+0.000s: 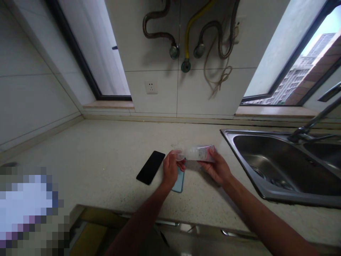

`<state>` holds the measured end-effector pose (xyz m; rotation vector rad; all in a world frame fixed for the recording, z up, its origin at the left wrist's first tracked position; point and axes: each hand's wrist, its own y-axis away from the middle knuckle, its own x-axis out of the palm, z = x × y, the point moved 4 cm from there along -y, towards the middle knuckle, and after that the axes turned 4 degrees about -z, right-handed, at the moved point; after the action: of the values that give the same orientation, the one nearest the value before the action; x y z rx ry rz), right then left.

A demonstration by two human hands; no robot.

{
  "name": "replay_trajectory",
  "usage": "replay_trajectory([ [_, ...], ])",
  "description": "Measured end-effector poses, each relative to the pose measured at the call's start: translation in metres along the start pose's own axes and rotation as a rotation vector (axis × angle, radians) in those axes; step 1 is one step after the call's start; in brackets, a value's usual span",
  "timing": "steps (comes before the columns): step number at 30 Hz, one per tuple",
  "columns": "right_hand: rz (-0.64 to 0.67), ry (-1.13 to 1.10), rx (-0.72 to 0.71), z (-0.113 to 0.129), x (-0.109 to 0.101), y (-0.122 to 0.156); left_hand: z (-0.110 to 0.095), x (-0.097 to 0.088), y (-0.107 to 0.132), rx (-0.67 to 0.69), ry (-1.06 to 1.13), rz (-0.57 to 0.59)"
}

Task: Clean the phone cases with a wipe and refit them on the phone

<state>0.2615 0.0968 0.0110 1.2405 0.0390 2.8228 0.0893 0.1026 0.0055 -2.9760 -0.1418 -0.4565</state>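
Observation:
My left hand (169, 168) and my right hand (216, 165) both grip a clear plastic packet (198, 153) with a printed red-and-white label inside, holding it just above the speckled stone countertop (106, 149). The left hand pinches the packet's left end, and the right holds its other end. Partly hidden beneath my left hand lies a pale blue phone (179, 182). A black smartphone (150, 167) rests flat on the counter just left of that hand, not touching it.
A stainless steel double sink (293, 200) with a tall faucet (303, 129) sits at the right. Coiled hoses (160, 25) and a wall socket (151, 86) are on the tiled wall behind. A pixelated patch covers the lower left.

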Motion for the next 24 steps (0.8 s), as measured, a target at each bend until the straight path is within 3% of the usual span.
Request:
replay_trajectory([
  [3, -0.018, -0.092, -0.039, 0.011, -0.005, -0.006, 0.002, 0.003, -0.003, -0.105, 0.075, 0.134],
  [5, -0.039, -0.149, -0.096, 0.023, -0.01, -0.01, 0.003, 0.002, -0.004, -0.103, 0.062, 0.173],
  [9, -0.101, -0.247, -0.217, 0.053, -0.02, -0.016, 0.008, 0.01, 0.0, 0.075, -0.267, 0.259],
  [13, -0.13, -0.299, -0.255, 0.068, -0.028, -0.017, 0.017, 0.041, 0.014, 0.376, -0.717, 0.503],
  [15, -0.123, -0.289, -0.254, 0.069, -0.031, -0.017, 0.021, 0.057, 0.018, 0.47, -0.852, 0.572],
  [19, -0.107, -0.224, -0.233, 0.067, -0.033, -0.019, 0.034, 0.072, 0.009, 0.365, -1.008, 0.511],
  [24, -0.093, -0.208, -0.205, 0.062, -0.034, -0.022, 0.05, 0.074, -0.004, 0.223, -0.919, 0.554],
])
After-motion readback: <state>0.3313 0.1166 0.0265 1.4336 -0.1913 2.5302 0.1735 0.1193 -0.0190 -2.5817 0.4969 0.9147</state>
